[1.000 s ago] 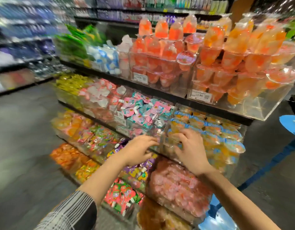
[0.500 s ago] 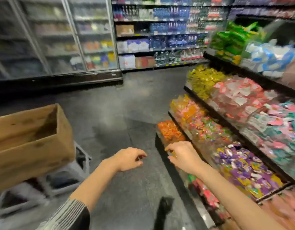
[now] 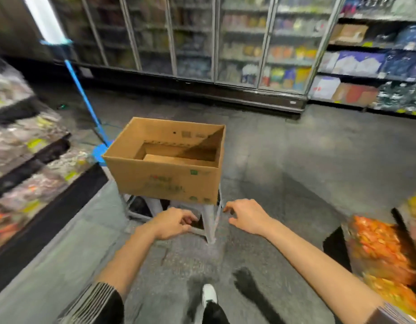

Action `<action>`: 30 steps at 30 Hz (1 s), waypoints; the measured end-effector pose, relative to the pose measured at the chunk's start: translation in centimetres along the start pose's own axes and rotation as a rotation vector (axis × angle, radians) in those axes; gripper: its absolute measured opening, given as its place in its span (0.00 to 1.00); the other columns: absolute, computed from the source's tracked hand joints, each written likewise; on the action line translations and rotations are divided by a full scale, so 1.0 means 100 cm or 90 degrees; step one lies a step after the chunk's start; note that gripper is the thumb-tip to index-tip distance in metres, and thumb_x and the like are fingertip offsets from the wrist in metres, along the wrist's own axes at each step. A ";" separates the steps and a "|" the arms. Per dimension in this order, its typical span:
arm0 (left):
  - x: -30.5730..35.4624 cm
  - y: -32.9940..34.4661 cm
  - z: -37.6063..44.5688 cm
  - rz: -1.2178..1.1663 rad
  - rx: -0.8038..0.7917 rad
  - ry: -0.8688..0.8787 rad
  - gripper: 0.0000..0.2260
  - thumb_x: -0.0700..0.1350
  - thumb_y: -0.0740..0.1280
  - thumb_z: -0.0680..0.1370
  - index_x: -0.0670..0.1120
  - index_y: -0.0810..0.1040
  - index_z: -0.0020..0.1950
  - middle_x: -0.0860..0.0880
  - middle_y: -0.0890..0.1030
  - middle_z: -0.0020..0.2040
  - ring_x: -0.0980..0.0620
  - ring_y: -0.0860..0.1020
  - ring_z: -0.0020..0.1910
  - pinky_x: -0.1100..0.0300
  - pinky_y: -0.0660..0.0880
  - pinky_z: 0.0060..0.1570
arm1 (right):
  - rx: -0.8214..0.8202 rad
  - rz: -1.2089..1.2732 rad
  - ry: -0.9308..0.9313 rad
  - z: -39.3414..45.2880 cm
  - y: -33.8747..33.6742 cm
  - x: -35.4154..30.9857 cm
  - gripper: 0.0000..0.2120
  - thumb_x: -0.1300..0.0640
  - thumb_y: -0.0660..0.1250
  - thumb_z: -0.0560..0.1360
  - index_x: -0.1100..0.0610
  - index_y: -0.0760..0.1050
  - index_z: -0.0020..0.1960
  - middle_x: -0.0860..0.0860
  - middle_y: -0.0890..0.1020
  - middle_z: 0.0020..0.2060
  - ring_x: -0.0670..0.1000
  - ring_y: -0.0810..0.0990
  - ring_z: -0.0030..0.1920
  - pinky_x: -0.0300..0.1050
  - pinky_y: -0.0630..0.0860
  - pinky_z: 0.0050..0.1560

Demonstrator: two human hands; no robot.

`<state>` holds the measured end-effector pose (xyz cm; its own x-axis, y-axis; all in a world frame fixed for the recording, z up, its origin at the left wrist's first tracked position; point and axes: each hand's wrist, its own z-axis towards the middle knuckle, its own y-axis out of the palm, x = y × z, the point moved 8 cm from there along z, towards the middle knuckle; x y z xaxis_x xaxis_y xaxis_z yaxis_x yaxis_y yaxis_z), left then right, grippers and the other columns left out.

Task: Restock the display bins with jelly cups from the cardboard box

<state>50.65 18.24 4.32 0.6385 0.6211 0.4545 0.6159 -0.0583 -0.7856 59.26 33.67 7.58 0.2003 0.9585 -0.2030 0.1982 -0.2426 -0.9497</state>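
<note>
- The cardboard box sits open-topped on a white stool in the middle of the grey aisle floor; its inside shows only brown cardboard, with no jelly cups to be seen in it
- Both hands reach toward the stool below the box: the left hand has its fingers loosely curled and holds nothing, the right hand likewise, with fingers bent downward and nothing in them
- The hands are apart from each other, and neither touches the box
- A blue pole leans behind the box's left corner, ending at a blue base on the floor
- Tiered display bins of wrapped goods stand on the left, blurred; a bin of orange packets is at the right edge
- Glass-door coolers line the far wall, with shelves of boxes to their right
- Green marks and faint print on the box front are too blurred to read
- A white and black shoe shows at the bottom
</note>
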 end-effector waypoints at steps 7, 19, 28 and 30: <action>-0.125 -0.088 0.058 0.058 0.145 -0.115 0.21 0.45 0.66 0.77 0.49 0.71 0.69 0.50 0.73 0.67 0.51 0.71 0.65 0.55 0.65 0.67 | -0.046 0.042 -0.028 0.192 0.011 -0.020 0.27 0.55 0.67 0.74 0.55 0.65 0.71 0.57 0.71 0.62 0.59 0.72 0.62 0.49 0.73 0.57; -0.260 -0.143 0.261 0.126 0.031 -0.265 0.38 0.43 0.67 0.76 0.45 0.46 0.78 0.44 0.49 0.78 0.45 0.46 0.77 0.45 0.42 0.75 | -0.240 0.091 0.145 0.426 0.087 0.008 0.28 0.55 0.66 0.75 0.53 0.60 0.73 0.54 0.76 0.58 0.54 0.77 0.54 0.45 0.76 0.51; -0.315 -0.124 0.328 0.324 -0.226 -0.120 0.13 0.37 0.62 0.79 0.43 0.72 0.63 0.45 0.78 0.57 0.48 0.78 0.51 0.58 0.71 0.42 | -0.252 0.005 0.190 0.454 0.122 0.026 0.13 0.45 0.61 0.78 0.51 0.79 0.52 0.49 0.83 0.45 0.52 0.82 0.45 0.47 0.80 0.46; -0.318 -0.127 0.337 0.314 -0.243 -0.126 0.07 0.39 0.61 0.79 0.42 0.77 0.54 0.46 0.79 0.51 0.50 0.75 0.45 0.58 0.70 0.46 | -0.239 0.003 0.183 0.458 0.123 0.028 0.13 0.45 0.60 0.78 0.48 0.80 0.54 0.48 0.84 0.45 0.52 0.82 0.44 0.46 0.80 0.46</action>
<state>6.97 25.53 -14.33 0.8135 0.5805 -0.0363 0.4162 -0.6245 -0.6609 18.31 40.22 -15.54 0.4489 0.8898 -0.0823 0.5197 -0.3349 -0.7860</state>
